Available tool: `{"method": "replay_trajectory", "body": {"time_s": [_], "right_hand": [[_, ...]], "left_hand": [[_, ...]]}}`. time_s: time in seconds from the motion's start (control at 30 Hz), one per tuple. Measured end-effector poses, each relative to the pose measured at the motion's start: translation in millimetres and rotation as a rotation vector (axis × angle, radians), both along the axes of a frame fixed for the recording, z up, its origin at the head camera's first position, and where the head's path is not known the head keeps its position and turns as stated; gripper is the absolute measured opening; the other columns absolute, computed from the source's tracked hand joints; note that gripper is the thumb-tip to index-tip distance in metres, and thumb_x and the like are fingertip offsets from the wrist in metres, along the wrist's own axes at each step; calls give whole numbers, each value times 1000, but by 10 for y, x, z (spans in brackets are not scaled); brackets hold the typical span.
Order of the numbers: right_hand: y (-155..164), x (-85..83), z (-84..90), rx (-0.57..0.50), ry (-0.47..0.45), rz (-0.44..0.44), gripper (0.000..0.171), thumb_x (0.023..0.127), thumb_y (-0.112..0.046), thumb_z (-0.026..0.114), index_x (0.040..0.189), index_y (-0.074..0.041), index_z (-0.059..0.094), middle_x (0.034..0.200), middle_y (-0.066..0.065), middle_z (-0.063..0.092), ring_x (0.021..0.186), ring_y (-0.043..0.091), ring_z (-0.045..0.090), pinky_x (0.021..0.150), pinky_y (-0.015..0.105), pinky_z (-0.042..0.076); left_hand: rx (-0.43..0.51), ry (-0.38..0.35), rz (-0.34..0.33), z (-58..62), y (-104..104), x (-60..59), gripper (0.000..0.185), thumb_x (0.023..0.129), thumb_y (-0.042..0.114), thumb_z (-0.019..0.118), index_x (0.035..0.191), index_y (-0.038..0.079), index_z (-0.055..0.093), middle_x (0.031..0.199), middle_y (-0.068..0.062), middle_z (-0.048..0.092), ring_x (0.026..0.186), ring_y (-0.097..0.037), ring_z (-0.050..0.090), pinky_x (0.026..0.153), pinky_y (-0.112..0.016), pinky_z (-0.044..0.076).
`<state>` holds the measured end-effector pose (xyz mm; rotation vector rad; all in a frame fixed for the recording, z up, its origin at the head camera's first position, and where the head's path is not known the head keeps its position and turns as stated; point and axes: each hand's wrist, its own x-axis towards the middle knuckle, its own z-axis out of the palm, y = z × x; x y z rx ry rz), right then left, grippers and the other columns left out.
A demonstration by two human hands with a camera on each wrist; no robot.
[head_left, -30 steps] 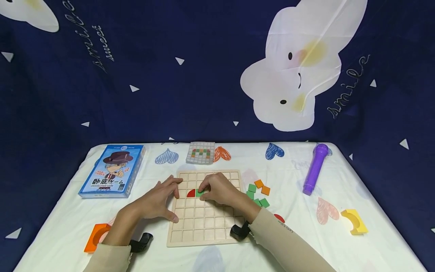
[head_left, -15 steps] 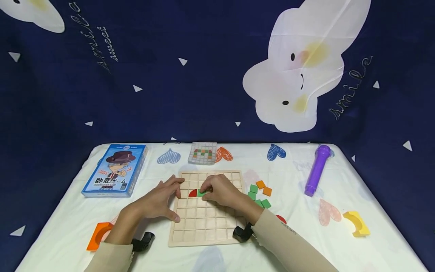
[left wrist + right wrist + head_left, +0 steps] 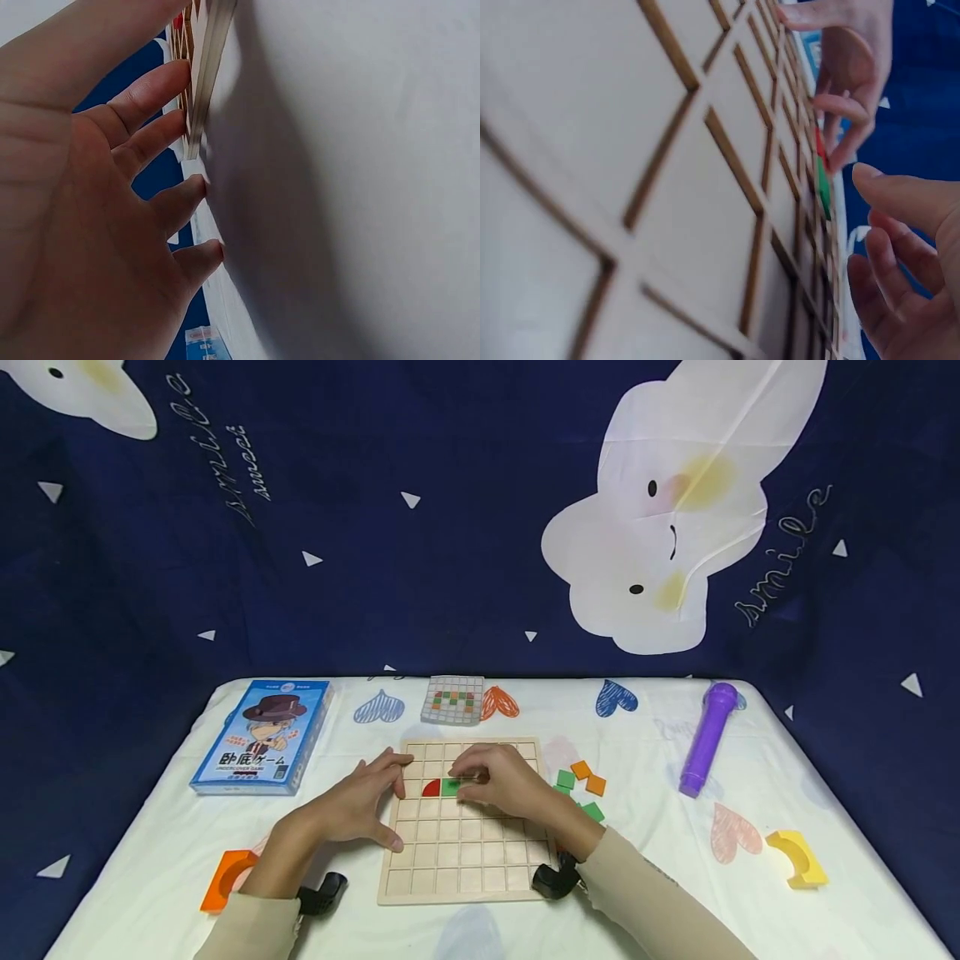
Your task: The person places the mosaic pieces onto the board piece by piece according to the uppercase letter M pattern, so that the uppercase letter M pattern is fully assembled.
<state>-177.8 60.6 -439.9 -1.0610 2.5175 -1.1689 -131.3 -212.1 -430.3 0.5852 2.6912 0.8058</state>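
Observation:
A wooden grid board (image 3: 459, 856) lies on the table in the head view. Its left edge is steadied by the spread fingers of my left hand (image 3: 360, 802), the thumb lower down; the left wrist view has these fingertips right at the board's side. A red quarter-circle tile (image 3: 431, 788) sits in one cell, a green square tile (image 3: 449, 787) in the cell to its right. Just over the green tile is my right hand (image 3: 502, 781), thumb and fingers parted. In the right wrist view nothing lies between them, and the green tile (image 3: 823, 187) rests on the board.
Loose green tiles (image 3: 566, 779) and orange tiles (image 3: 596, 785) lie right of the board. Behind it is a small pattern card (image 3: 453, 700). Around stand a blue game box (image 3: 262, 739), a purple microphone-shaped thing (image 3: 708, 739), an orange arch block (image 3: 225, 881) and a yellow one (image 3: 798, 860).
My right thumb and fingers have let go of the green tile and lifted slightly away to the right. The left hand keeps its place at the board's edge. The head view has shifted slightly.

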Motion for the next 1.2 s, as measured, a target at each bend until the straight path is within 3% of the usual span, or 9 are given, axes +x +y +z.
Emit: {"method": "replay_trajectory", "body": {"time_s": [0.3, 0.53, 0.67, 0.9, 1.2], "right_hand": [[341, 66, 132, 26, -6, -5, 27, 90, -18, 78, 116, -13, 75, 120, -3, 73, 88, 12, 64, 75, 20, 55], [695, 99, 180, 3, 23, -38, 30, 89, -15, 78, 118, -9, 74, 125, 5, 72, 101, 25, 67, 81, 35, 60], [908, 87, 198, 18, 31, -86, 32, 89, -17, 78, 120, -10, 74, 128, 6, 72, 110, 25, 66, 83, 35, 60], [1259, 1, 216, 14, -54, -223, 35, 90, -17, 78, 124, -11, 72, 133, 3, 68, 118, 28, 65, 93, 42, 60], [1530, -69, 159, 10, -100, -268, 42, 89, -17, 78, 129, -11, 68, 136, 5, 67, 129, 27, 59, 103, 50, 55]], "left_hand": [[-15, 23, -7, -11, 9, -12, 60, 58, 40, 98, 93, 18, 55, 161, -16, 41, 157, -50, 19, 121, -76, 15], [-23, 25, -6, 0, -13, -7, 60, 58, 41, 98, 94, 19, 55, 161, -16, 41, 157, -50, 19, 121, -77, 16], [-11, 24, -10, 9, -28, 6, 58, 59, 40, 98, 93, 18, 55, 161, -16, 41, 156, -50, 19, 120, -77, 15], [3, 20, -20, 11, -32, 2, 57, 60, 38, 98, 93, 18, 55, 161, -17, 41, 157, -51, 18, 120, -77, 14], [8, 20, -31, -1, -14, -3, 57, 60, 38, 98, 92, 17, 55, 160, -17, 41, 156, -52, 19, 119, -79, 14]]}}
